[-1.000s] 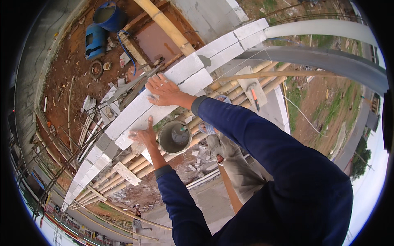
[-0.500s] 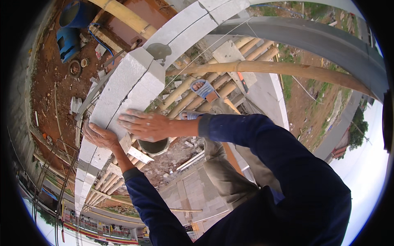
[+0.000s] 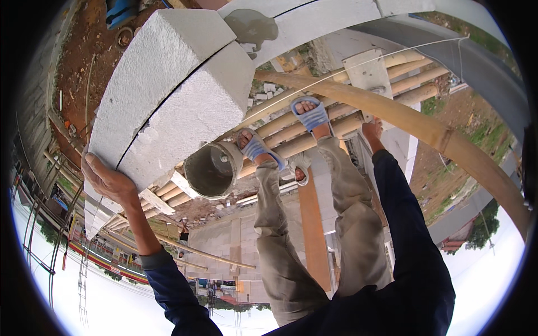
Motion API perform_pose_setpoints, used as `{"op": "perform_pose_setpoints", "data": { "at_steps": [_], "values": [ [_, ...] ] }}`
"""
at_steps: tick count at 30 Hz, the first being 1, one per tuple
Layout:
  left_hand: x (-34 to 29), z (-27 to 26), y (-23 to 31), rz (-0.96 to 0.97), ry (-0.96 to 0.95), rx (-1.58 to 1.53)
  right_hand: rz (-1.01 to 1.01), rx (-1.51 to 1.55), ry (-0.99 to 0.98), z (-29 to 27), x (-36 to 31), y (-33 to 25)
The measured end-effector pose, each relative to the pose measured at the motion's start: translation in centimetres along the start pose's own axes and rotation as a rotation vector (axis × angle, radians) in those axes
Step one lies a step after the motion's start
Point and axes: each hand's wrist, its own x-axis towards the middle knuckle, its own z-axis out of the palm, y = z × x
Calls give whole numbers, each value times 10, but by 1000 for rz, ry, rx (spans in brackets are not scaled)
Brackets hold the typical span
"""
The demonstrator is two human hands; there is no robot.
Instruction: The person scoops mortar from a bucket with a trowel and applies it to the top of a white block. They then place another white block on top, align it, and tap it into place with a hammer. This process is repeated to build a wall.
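Note:
My left hand (image 3: pixel 109 179) lies on the near end of the raised pale concrete blocks (image 3: pixel 174 120), its fingers stretched over the top. A narrow dark joint runs lengthwise between the blocks. Past their far end, a wet grey mortar patch (image 3: pixel 252 29) is spread on the lower wall top. At the far right of my feet, my right hand (image 3: pixel 372 133) is down by a pale board (image 3: pixel 367 75) lying across bamboo poles. Its fingers are curled closed, and whatever is in them is hidden. Beside the wall hangs or stands a mortar-stained bucket (image 3: pixel 210 182) with grey contents.
My sandalled feet (image 3: pixel 311 115) stand on bamboo poles (image 3: pixel 347 115). A thick bamboo pole (image 3: pixel 392 109) slants across the right side, and a thin string (image 3: pixel 330 81) stretches over the work area. Another person's foot (image 3: pixel 301 168) shows below. Bare soil and rubble lie beneath.
My right hand has left the block and reached right, down to the board where an orange-handled tool lay. My left hand stays on the blocks. The view has shifted closer to the wall.

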Motion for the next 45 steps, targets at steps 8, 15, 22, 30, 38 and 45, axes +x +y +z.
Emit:
{"op": "perform_pose_setpoints", "data": {
  "at_steps": [8,15,22,30,38,45],
  "values": [
    [6,7,1,-23,-35,-71,-266,2,354,11,5,46],
    [1,-2,5,52,24,-5,-1108,-247,162,-120,-167,88],
    [1,-3,15,12,30,6,-492,981,-606,-361,-408,-142],
    [2,4,10,-9,36,61,-223,1413,-754,-384,-368,-316],
    [-1,-1,11,-60,36,40,-295,1075,-707,-398,-445,-281],
    [1,-2,11,-70,30,41,-1351,638,-38,-295,-434,-272]
  ]
}}
